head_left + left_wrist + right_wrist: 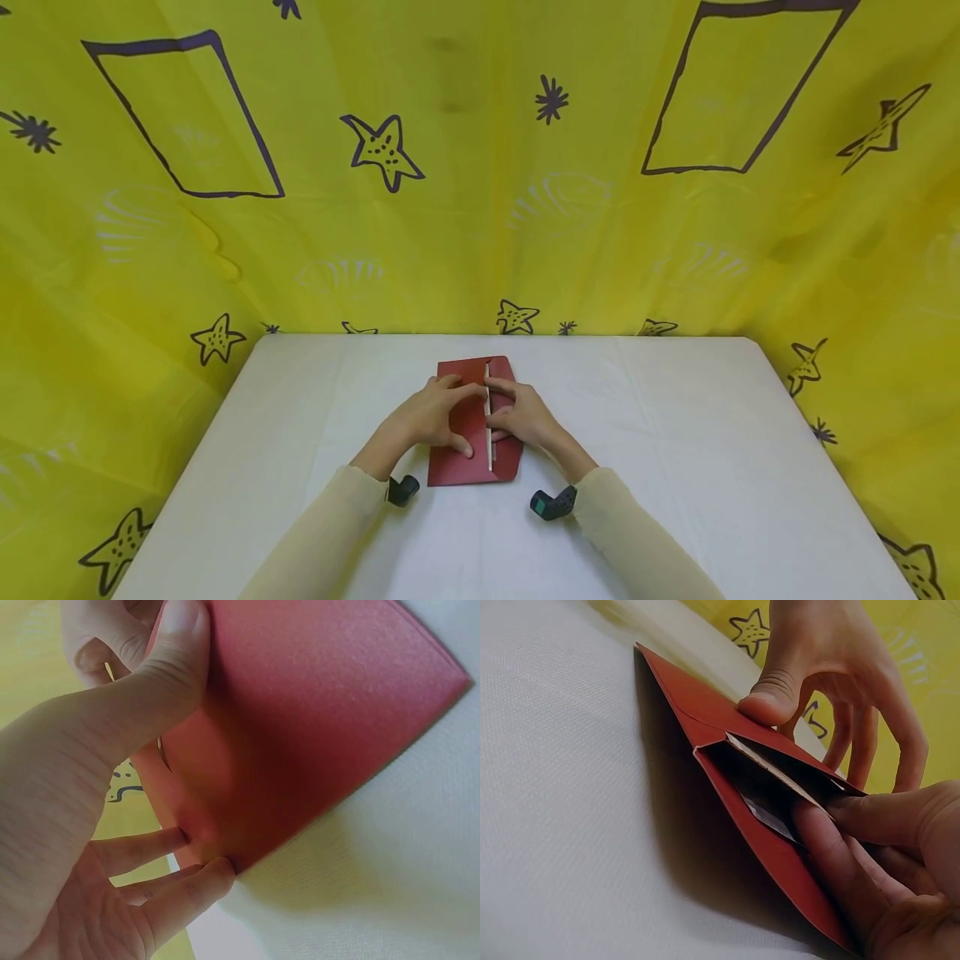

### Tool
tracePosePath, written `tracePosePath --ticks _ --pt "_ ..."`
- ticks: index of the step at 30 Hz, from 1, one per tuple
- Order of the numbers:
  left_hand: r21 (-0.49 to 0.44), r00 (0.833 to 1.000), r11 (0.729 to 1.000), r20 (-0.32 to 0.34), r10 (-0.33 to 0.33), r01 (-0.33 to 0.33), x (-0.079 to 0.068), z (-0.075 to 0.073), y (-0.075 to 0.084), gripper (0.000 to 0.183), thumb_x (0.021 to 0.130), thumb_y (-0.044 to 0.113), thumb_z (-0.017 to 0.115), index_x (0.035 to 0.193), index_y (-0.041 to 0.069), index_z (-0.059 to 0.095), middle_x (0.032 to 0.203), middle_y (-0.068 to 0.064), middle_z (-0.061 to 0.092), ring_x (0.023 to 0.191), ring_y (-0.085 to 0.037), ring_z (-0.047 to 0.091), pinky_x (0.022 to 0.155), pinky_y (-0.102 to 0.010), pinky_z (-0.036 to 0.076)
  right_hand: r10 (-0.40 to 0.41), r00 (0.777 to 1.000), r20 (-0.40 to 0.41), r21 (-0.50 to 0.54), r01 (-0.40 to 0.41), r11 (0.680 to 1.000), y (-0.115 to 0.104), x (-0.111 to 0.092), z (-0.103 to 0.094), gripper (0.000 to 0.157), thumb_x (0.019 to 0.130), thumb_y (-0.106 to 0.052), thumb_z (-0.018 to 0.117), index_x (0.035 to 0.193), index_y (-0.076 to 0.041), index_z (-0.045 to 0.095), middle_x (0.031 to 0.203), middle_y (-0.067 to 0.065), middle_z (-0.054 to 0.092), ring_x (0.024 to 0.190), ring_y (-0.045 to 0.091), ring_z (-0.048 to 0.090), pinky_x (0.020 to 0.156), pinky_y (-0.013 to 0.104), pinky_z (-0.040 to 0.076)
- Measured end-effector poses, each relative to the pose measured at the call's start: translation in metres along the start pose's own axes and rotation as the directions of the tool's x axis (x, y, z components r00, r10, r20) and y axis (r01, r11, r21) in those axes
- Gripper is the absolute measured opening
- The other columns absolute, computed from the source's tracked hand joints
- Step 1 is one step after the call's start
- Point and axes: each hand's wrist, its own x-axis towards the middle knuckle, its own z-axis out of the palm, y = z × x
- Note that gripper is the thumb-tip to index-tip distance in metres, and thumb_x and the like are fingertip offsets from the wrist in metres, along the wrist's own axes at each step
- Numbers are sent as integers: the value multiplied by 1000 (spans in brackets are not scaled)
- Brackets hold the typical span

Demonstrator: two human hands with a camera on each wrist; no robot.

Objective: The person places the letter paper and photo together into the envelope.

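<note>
A red paper envelope (467, 429) is under both hands on the white table, its opening and flap (510, 458) to the right. In the right wrist view the pocket gapes, showing the pale edge of a card (772, 771) and a greyish sheet (769, 817) deeper in. My left hand (431, 415) rests spread on the envelope's front, thumb toward the near side and fingers toward the far side. My right hand (527, 415) reaches into the opening and pinches the card's edge between its fingertips. Most of the card is hidden inside.
The white table (675, 467) extends around the envelope on every side. A yellow curtain (465, 250) printed with starfish and shells hangs behind and beside it. Dark wrist cameras, the left one (403, 490) and the right one (553, 504), stick out near the sleeves.
</note>
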Motion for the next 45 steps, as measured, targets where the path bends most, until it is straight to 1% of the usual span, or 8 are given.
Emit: tracePosePath --ticks 4,10,15,23,32,38,43,45 --pt "-2 1000 1000 1 -1 1 0 0 0 85 67 47 95 142 35 56 154 -16 43 135 -42 42 95 -57 54 -8 1000 1 -2 8 1000 0 0 -1 67 90 3 69 153 -7 48 89 14 74 60 22 72 64 34 62" --pt "13 1000 1000 2 -5 4 1 1 1 87 67 49 94 143 36 56 155 -17 42 138 -47 41 98 -59 52 -9 1000 12 3 9 1000 1 1 -2 67 91 2 69 153 -7 46 89 17 74 61 24 72 65 35 62" --pt "19 1000 1000 -2 -7 7 4 3 -1 86 67 49 94 143 35 56 154 -17 43 139 -49 40 99 -61 51 -19 1000 24 -2 19 1000 1 1 -5 66 92 1 71 153 -8 46 109 18 70 65 25 73 66 37 63" --pt "58 1000 998 -5 14 -14 6 8 -5 84 66 52 94 140 36 58 150 -17 46 129 -40 45 93 -54 55 -9 997 71 18 8 1000 3 -3 -13 71 93 -2 74 156 -9 41 86 17 74 69 29 74 69 39 63" --pt "65 1000 998 -5 5 -5 3 6 -2 84 66 52 94 140 37 57 151 -17 45 131 -41 44 92 -55 55 5 999 50 5 -5 1000 0 -7 -20 71 93 -3 75 155 -9 41 83 18 73 69 30 74 70 39 63" --pt "61 999 998 -21 31 -29 2 4 0 84 66 51 95 140 35 57 149 -17 46 128 -40 45 90 -53 56 -4 999 44 5 4 1000 -2 -9 -23 71 93 -3 75 155 -8 41 85 18 73 69 31 74 69 39 63" --pt "67 999 997 -22 34 -33 0 4 0 84 66 51 95 139 36 57 150 -16 46 128 -39 45 91 -53 56 -18 999 43 4 18 1000 -5 -12 -26 71 93 -2 74 156 -9 41 100 22 72 73 28 75 69 38 63" --pt "75 999 997 -18 29 -28 0 4 0 84 66 52 94 140 37 57 150 -16 46 129 -39 45 92 -53 55 -31 999 44 8 31 999 -6 -14 -28 71 93 0 73 156 -8 41 117 24 68 76 27 75 69 39 63"
